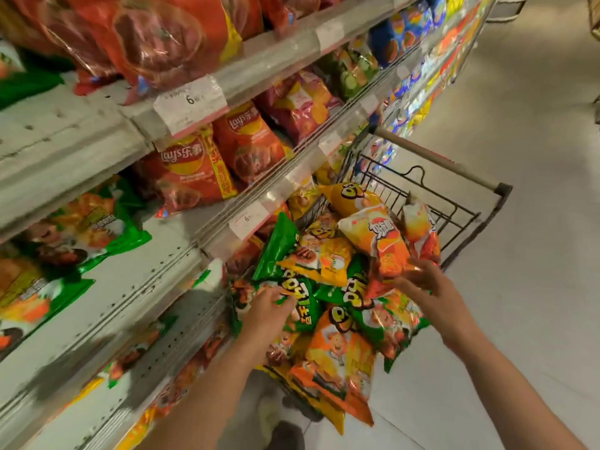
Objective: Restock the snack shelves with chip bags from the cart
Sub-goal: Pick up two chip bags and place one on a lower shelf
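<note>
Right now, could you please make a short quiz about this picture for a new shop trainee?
1. True or false: the left hand rests on a green bag in the cart.
2. What does the right hand touch? A) price tag B) orange bag C) cart handle
3. Fill in: the red Lay's bags sit on the ____ beside the cart.

Key: 1 true; 2 B; 3 shelf.

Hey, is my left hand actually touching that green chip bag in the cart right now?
Touching. The head view shows the left hand lying on the green chip bag in the cart, its fingers curled over the bag's top edge with no gap.
</note>
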`<state>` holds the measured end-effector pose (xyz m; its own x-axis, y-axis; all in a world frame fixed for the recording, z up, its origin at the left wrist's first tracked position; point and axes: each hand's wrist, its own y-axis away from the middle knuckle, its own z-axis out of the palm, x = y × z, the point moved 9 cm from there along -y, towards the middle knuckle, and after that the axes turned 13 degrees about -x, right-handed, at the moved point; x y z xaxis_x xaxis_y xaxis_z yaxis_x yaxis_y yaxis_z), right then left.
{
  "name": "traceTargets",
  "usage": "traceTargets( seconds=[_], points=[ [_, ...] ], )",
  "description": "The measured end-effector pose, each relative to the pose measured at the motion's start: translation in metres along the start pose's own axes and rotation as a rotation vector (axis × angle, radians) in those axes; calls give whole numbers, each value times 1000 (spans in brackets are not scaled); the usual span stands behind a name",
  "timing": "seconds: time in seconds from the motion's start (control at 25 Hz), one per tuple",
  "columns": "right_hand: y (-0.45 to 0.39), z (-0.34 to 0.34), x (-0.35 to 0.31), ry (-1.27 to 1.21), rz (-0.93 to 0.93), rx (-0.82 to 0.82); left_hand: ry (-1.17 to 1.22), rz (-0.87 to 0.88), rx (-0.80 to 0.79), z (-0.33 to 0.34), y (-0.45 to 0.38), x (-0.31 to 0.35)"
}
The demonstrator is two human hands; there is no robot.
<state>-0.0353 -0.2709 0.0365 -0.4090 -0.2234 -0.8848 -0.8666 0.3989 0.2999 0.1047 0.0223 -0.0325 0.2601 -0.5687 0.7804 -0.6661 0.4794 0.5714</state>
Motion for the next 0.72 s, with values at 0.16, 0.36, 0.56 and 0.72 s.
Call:
traceTargets(
  seconds=[0.16, 0.36, 0.56, 0.72],
  points=[
    [-56, -29, -4, -31, 59, 59, -37, -4, 1, 1, -45, 17],
    [-108, -38, 8, -48, 161, -24, -371, 51, 63, -6, -107, 61],
    [-137, -24, 46, -107, 252, -258, -448, -117, -82, 5, -164, 68],
    [-161, -18, 69, -180, 339, -455, -327, -313, -171, 19, -187, 67]
  ],
)
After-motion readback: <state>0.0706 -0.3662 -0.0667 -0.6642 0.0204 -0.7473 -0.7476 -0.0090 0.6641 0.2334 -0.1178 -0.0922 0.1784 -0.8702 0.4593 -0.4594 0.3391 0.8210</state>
